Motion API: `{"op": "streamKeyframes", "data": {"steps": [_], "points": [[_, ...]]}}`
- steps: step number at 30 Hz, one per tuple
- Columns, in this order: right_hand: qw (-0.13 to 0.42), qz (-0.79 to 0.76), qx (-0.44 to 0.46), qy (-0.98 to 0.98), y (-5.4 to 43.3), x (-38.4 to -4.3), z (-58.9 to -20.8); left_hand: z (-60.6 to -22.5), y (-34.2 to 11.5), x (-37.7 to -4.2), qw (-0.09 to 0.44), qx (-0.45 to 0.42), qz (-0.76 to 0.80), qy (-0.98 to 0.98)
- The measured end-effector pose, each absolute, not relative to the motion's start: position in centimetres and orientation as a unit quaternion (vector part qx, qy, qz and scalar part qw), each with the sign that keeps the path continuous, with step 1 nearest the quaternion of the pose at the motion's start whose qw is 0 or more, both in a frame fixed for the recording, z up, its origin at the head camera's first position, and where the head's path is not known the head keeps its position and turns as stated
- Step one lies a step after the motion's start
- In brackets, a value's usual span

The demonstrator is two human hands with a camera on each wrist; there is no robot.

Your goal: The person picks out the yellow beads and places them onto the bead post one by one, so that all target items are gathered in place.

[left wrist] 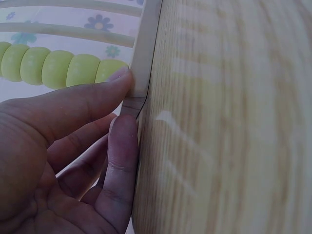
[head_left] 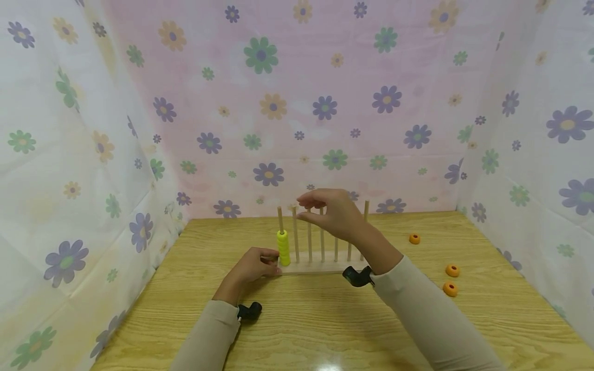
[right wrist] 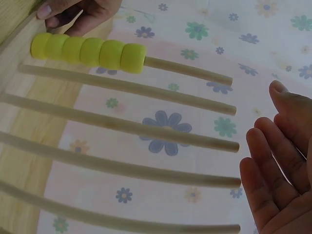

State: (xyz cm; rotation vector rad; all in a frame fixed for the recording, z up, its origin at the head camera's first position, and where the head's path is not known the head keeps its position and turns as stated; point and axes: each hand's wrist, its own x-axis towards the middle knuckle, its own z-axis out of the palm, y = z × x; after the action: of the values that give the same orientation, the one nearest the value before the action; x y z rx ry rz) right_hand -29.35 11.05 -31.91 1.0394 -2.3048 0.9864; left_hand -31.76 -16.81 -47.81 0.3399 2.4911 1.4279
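Note:
A wooden peg rack [head_left: 320,266] with several upright pegs stands on the table. Its leftmost peg bears a stack of yellow beads [head_left: 283,248], with bare peg showing above them. My left hand [head_left: 252,265] pinches the left end of the rack's base; in the left wrist view the thumb lies against the base close to the lowest bead [left wrist: 111,69]. Up by the peg tops is my right hand [head_left: 336,211], holding nothing. The right wrist view shows its fingers loosely bent and apart from the peg ends, while the other pegs there are bare.
Three orange beads lie on the right side of the table: one farther back [head_left: 414,238], and a pair nearer, an upper bead [head_left: 452,270] and a lower bead [head_left: 450,289]. Flower-patterned cloth [head_left: 297,103] encloses the wooden table [head_left: 297,319] at the back and both sides.

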Motion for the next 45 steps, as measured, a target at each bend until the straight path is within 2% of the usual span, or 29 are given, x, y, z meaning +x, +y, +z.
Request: {"op": "streamKeyframes", "data": {"steps": [20,45], "points": [[0.225,0.33,0.393,-0.828,14.7,-28.3,-33.4,-47.6,-17.0,-31.4,0.129,0.116,0.487,0.856],[0.204,0.317,0.378,-0.846,17.9,-27.0,-35.3,-47.6,-17.1,-31.4,0.133,0.122,0.504,0.845]]}}
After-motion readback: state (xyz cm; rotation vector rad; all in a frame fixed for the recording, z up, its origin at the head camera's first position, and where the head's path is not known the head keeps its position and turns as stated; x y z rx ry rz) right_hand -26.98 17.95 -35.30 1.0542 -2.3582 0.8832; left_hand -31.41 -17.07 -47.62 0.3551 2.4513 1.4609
